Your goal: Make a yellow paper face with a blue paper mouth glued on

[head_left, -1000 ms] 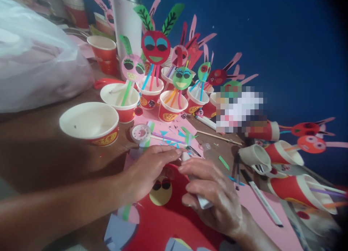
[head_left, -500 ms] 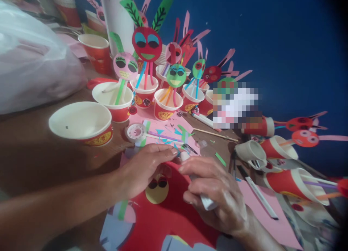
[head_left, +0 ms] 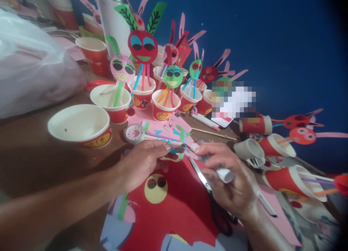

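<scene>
My left hand (head_left: 148,160) pinches a small blue paper piece (head_left: 175,146) between thumb and fingers, above the red paper (head_left: 179,204). Just right of it, my right hand (head_left: 228,175) is closed around a white tube (head_left: 225,175), its tip end near the blue piece. Scissors (head_left: 199,175) with dark handles lie on the red paper, partly hidden by my right hand. A yellow paper disc (head_left: 156,195) with two dark eye shapes rests on the red paper below my left hand.
Behind stand paper cups (head_left: 165,105) holding straws with paper faces. An open cup (head_left: 80,124) is at left, near a plastic bag (head_left: 35,70). Tipped cups (head_left: 293,182) lie at right. A tape roll (head_left: 134,133) sits beyond my left hand.
My right hand has moved slightly right, away from my left hand, with the white tube. The blue piece in my left hand and the scissors now show.
</scene>
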The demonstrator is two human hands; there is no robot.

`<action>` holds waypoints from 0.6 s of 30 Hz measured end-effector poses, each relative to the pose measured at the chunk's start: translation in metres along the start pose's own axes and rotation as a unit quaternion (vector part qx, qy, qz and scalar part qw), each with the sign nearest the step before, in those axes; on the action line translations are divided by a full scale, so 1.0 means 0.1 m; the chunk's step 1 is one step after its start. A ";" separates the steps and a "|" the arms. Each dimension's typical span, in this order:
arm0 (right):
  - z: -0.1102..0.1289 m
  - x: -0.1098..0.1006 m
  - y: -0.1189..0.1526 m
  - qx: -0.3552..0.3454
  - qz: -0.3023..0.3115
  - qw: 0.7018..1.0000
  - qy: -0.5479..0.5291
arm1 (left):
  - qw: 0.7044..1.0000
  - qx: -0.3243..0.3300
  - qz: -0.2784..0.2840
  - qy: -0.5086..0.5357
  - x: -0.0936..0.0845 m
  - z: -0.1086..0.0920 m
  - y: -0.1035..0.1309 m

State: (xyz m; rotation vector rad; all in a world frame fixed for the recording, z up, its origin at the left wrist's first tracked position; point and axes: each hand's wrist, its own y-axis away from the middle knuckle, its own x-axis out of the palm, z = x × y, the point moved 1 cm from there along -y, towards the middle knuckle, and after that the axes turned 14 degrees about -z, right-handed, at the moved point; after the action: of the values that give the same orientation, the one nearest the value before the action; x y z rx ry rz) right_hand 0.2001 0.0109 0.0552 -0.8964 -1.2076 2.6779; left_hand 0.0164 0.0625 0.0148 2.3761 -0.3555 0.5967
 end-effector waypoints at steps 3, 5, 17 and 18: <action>-0.01 -0.03 -0.01 0.009 -0.040 0.999 -0.009 | 0.999 -0.025 0.002 0.023 -0.03 -0.01 -0.03; 0.01 -0.03 -0.01 0.003 -0.036 0.999 -0.011 | 0.998 -0.038 -0.001 0.041 -0.04 -0.01 -0.05; 0.14 0.23 0.04 -0.108 0.045 0.993 0.007 | 0.987 -0.089 -0.007 0.131 0.04 0.03 -0.05; 0.14 0.25 0.03 -0.113 0.045 0.993 0.012 | 0.987 -0.091 -0.006 0.132 0.04 0.04 -0.05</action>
State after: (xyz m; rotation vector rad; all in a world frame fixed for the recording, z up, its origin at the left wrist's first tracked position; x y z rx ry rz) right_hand 0.1722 0.0069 0.0482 -1.0323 -1.5225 2.6271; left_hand 0.0234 0.0632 0.0110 2.0912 -0.2658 0.8264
